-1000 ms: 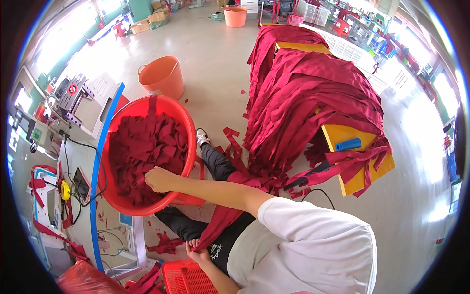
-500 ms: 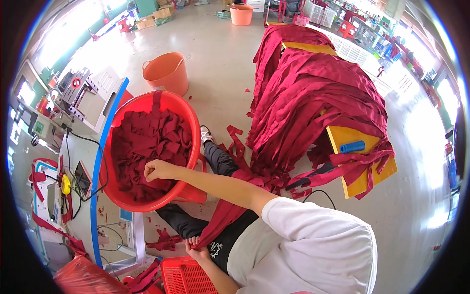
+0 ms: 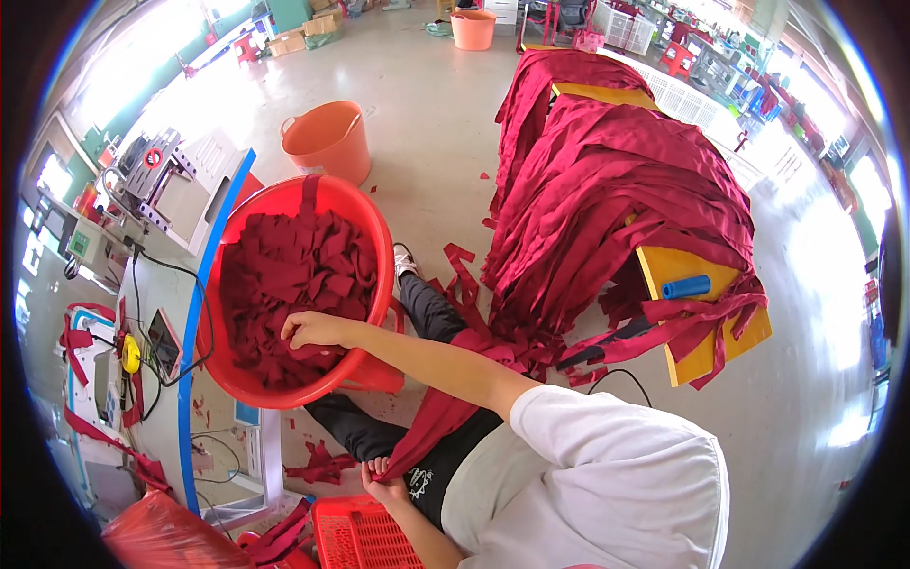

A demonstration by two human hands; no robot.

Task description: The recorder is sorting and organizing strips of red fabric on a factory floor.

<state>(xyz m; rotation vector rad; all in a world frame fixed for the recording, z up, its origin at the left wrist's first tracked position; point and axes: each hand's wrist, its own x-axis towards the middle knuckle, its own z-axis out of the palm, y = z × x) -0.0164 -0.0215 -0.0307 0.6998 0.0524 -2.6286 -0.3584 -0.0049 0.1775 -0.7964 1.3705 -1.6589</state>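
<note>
My right hand (image 3: 315,330) reaches over a big red tub (image 3: 381,248) heaped with cut dark-red fabric pieces (image 3: 294,261). Its fingers are bent but slightly apart, and I see nothing held in them. Down at my lap, my left hand (image 3: 381,482) grips a dark-red fabric strip (image 3: 427,427) that lies across my thigh. From there the strip runs up toward the tangle of strips on the floor. Long layers of the same red fabric (image 3: 616,180) drape over a yellow-ended rack (image 3: 697,351) to the right.
A blue-edged table (image 3: 187,417) with a machine (image 3: 166,190), cables and a phone (image 3: 163,341) stands at the left. Behind the tub is an orange bucket (image 3: 327,142). A red slotted basket (image 3: 355,541) sits below my left hand. Fabric scraps (image 3: 322,463) lie on the floor.
My right hand's fingers have loosened from a closed curl while staying over the tub. My left hand keeps its hold on the strip. The whole view has shifted slightly.
</note>
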